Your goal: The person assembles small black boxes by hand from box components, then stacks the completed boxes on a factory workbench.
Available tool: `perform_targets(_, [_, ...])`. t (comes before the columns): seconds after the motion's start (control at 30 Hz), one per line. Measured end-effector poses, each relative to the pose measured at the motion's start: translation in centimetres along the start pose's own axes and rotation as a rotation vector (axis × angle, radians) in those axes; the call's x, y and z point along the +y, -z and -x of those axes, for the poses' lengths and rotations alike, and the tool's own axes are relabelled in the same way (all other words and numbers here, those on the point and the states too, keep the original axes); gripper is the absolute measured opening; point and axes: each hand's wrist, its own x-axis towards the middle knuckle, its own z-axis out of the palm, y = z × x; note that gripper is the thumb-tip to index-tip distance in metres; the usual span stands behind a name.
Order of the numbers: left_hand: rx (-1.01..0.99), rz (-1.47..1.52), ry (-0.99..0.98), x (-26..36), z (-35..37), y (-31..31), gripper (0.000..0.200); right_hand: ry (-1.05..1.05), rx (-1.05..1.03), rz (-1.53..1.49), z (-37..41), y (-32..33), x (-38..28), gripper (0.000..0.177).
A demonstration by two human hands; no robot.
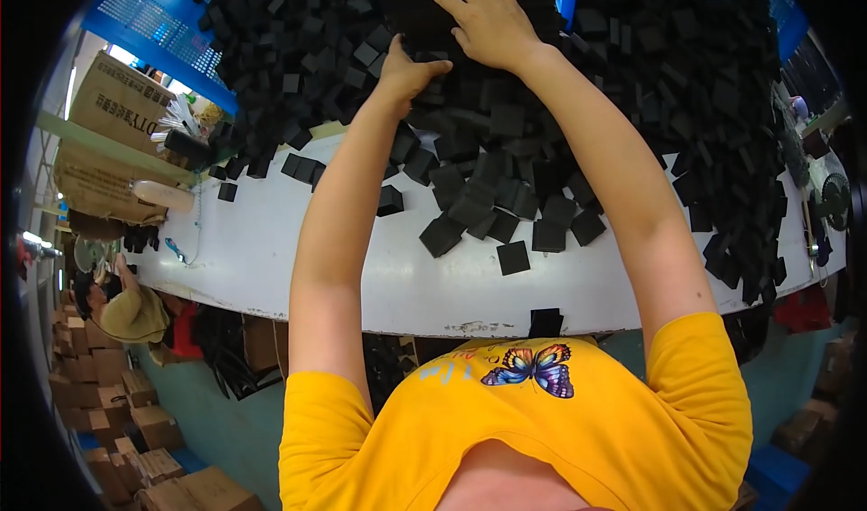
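Many black foam-like blocks (513,257) lie heaped over the far part of the white table (406,276). At the top centre, a larger dark block or stack (420,14) sits among them, hard to tell apart from the pile. My left hand (408,75) is at its lower left edge, with thumb and fingers apart. My right hand (488,18) lies over its top, fingers spread. Whether either palm presses on it is hard to see.
Blue perforated crates (163,32) stand behind the pile at the upper left. Cardboard boxes (117,104) and a bottle (163,195) are at the left. Another person (131,312) works at the far left, beside stacked cartons (199,491). Tools lie at the right edge.
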Motion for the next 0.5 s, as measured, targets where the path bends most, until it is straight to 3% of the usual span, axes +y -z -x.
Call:
perform_targets(0.07, [0.1,-0.204,-0.117,-2.8,-1.9,-1.1,0.106,0.01,0.006,0.029,0.0,-0.2,0.2,0.062])
perform_targets(0.17, [0.134,-0.223,-0.073,-2.1,-0.8,-1.0,0.103,0.021,-0.001,0.033,0.3,-0.2,0.4,0.063])
perform_targets(0.27, [0.015,0.087,-0.052,-1.7,0.8,0.2,0.091,0.037,-0.036,0.031,0.1,0.7,0.5,0.064])
perform_targets(0.37, [0.052,0.038,-0.203,-3.3,1.7,2.2,0.072,0.054,-0.063,0.061,0.2,0.8,0.9,0.066])
perform_targets(0.4, [0.046,0.149,-0.174,-2.5,3.3,2.8,0.059,0.049,-0.062,0.03,0.2,1.1,0.7,0.068])
perform_targets(0.47, [0.064,0.225,-0.149,-2.5,5.9,4.2,0.056,0.042,-0.058,-0.034,0.3,2.2,-0.3,0.07])
perform_targets(0.5, [0.073,0.264,-0.143,-2.5,7.0,4.9,0.055,0.086,0.035,-0.073,0.6,2.5,-0.9,0.063])
